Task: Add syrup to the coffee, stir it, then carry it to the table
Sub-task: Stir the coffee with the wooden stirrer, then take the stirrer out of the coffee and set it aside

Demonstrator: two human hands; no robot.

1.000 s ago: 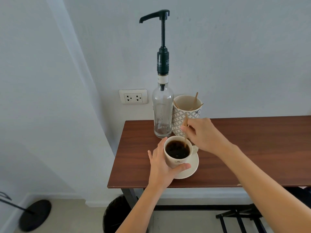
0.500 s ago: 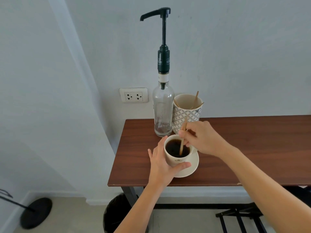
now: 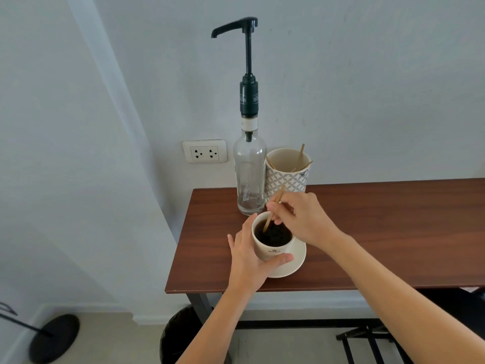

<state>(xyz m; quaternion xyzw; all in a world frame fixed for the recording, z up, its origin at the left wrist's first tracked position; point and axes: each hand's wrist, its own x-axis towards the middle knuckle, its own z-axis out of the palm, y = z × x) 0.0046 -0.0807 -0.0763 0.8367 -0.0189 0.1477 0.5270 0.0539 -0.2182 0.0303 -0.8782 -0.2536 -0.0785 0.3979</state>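
A cream coffee cup (image 3: 273,250) full of dark coffee stands on a cream saucer (image 3: 296,264) near the front left of a brown wooden table (image 3: 380,232). My left hand (image 3: 249,261) wraps around the cup's left side, thumb across its front. My right hand (image 3: 299,219) pinches a thin wooden stir stick (image 3: 273,210) whose lower end dips into the coffee at the cup's far left. Behind the cup stands a clear glass syrup bottle (image 3: 250,177) with a tall black pump.
A patterned cup (image 3: 287,174) holding several wooden sticks stands right of the bottle, against the wall. A wall socket (image 3: 204,151) is left of the bottle. Under the table are a black bin (image 3: 181,334) and a black rack (image 3: 367,342). A black stand base (image 3: 53,337) lies on the floor, left.
My right hand has swung the stick from the cup's right side to its far left, stirring the coffee. My left hand and the cup have stayed in place.
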